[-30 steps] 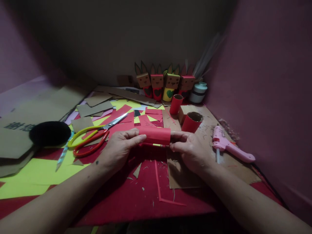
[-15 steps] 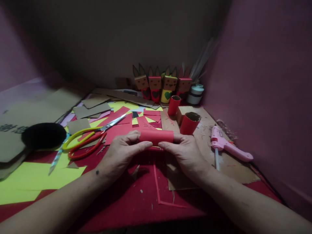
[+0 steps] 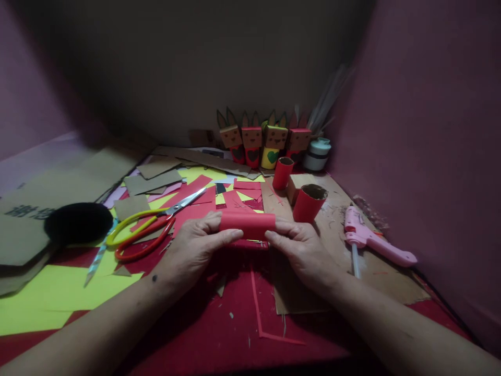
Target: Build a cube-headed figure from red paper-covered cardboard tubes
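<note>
Between both hands a red paper tube (image 3: 247,223) lies sideways, held above the table. My left hand (image 3: 201,240) closes on its left end, thumb along the front and fingers behind or inside it. At the right end my right hand (image 3: 299,243) does the same, thumb pressed near the lower edge. Just past my right hand stands a red-wrapped cardboard tube (image 3: 309,203), and behind it a slimmer red tube (image 3: 282,173). Scissors (image 3: 156,222) with yellow and red handles lie left of my left hand, blades pointing away.
A pink glue gun (image 3: 376,240) rests on a cardboard sheet (image 3: 301,297) at right. Several box-headed paper figures (image 3: 252,138) and a pale jar (image 3: 317,154) stand at the back. Left are a striped pencil (image 3: 99,258), yellow paper (image 3: 70,290), a black round object (image 3: 78,223) and cardboard scraps (image 3: 154,181).
The view has shifted slightly, so the table's contents appear a little lower and farther right. My right thumb has slid right along the tube, widening the gap between the thumbs.
</note>
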Demonstrator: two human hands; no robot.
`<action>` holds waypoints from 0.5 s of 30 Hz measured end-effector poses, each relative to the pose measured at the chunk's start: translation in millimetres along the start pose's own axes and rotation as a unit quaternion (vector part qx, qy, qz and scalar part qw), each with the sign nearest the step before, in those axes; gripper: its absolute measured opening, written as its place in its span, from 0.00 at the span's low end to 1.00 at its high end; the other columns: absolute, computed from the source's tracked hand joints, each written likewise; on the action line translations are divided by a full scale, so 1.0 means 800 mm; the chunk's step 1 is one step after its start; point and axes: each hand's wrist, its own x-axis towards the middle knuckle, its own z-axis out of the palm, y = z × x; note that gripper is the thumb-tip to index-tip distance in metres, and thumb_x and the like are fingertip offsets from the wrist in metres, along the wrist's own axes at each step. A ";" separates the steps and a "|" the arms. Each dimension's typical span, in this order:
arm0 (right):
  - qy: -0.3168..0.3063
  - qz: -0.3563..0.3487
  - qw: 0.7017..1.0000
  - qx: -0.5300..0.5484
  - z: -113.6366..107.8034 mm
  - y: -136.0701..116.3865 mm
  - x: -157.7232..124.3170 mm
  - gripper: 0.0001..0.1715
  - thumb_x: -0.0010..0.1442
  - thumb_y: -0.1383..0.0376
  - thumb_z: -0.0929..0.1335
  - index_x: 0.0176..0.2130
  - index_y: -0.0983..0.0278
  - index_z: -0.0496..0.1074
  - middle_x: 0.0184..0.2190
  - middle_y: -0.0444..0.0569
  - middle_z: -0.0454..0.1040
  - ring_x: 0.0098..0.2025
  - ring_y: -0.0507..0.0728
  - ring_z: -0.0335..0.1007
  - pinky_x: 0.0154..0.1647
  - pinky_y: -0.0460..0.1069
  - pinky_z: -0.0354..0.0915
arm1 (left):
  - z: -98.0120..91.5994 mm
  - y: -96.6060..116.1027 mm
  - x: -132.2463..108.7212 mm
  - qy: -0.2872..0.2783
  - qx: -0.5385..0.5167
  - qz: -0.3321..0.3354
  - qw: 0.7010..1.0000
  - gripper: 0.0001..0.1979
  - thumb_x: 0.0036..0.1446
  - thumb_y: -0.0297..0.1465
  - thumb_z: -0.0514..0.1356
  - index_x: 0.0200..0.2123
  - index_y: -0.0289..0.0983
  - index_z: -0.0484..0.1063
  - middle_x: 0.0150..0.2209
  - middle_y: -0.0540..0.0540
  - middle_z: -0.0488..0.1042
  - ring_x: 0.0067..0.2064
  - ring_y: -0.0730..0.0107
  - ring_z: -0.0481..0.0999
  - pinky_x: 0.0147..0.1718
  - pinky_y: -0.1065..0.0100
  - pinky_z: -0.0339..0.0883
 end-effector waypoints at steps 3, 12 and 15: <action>0.008 0.008 1.000 0.006 0.000 -0.004 -0.001 0.14 0.57 0.63 0.71 0.44 0.57 0.82 0.42 0.47 0.83 0.50 0.62 0.76 0.56 0.58 0.68 | -0.003 0.000 0.000 -0.021 0.128 0.052 0.990 0.11 0.54 0.37 0.67 0.40 0.42 0.84 0.44 0.41 0.83 0.48 0.48 0.78 0.49 0.54 0.71; 0.139 0.012 0.990 0.012 0.000 -0.009 -0.002 0.09 0.53 0.59 0.75 0.35 0.60 0.82 0.37 0.47 0.81 0.33 0.55 0.77 0.32 0.50 0.73 | -0.004 -0.003 0.008 0.000 0.006 -0.025 1.000 0.10 0.52 0.37 0.69 0.36 0.40 0.84 0.33 0.44 0.82 0.37 0.57 0.78 0.41 0.60 0.72; 0.167 0.033 0.985 0.038 -0.003 -0.007 -0.002 0.13 0.52 0.58 0.75 0.39 0.61 0.80 0.36 0.46 0.77 0.25 0.51 0.71 0.23 0.47 0.69 | -0.012 -0.010 0.021 0.024 -0.116 -0.100 0.988 0.13 0.44 0.35 0.73 0.33 0.34 0.82 0.27 0.44 0.79 0.29 0.64 0.76 0.31 0.66 0.70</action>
